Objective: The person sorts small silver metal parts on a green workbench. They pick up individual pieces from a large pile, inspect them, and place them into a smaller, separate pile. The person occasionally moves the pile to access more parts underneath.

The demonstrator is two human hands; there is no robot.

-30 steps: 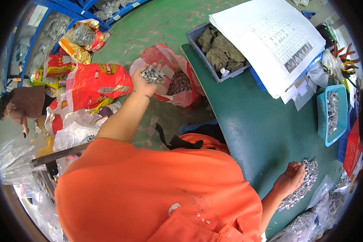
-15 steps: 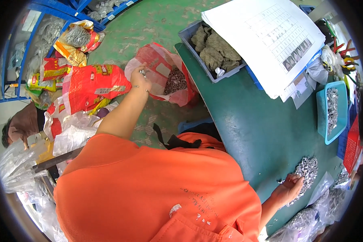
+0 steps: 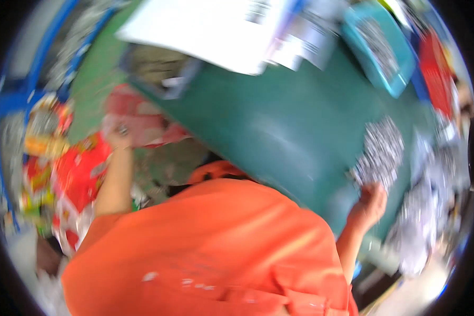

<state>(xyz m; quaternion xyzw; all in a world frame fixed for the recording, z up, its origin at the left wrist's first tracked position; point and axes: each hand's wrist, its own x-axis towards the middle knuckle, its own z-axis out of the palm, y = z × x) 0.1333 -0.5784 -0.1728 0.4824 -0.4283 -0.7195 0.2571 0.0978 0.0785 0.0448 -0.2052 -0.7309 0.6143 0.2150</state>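
My left hand (image 3: pixel 118 138) is stretched out to the left, over the rim of a red and white woven sack (image 3: pixel 142 113). Its fingers are curled round a few small metal pieces (image 3: pixel 122 129), blurred but silvery. On the right, my right hand (image 3: pixel 373 204) rests at the near edge of a heap of small silvery metal pieces (image 3: pixel 382 150) on the green table (image 3: pixel 258 126). Those fingers are drawn together; whatever is between them is hidden by blur.
A turquoise basket (image 3: pixel 403 79) of metal pieces stands at the far right, beside a red basket (image 3: pixel 436 73). Paper sheets (image 3: pixel 205 31) overlap a grey bin (image 3: pixel 179 87). Clear plastic bags (image 3: pixel 416 226) lie at the right; red bags (image 3: pixel 81 168) stand on the left floor.
The view has swung right, so the table and heap sit further left and higher. My left hand stays by the sack; my right hand is now at the heap's near edge, its fingers drawn together.
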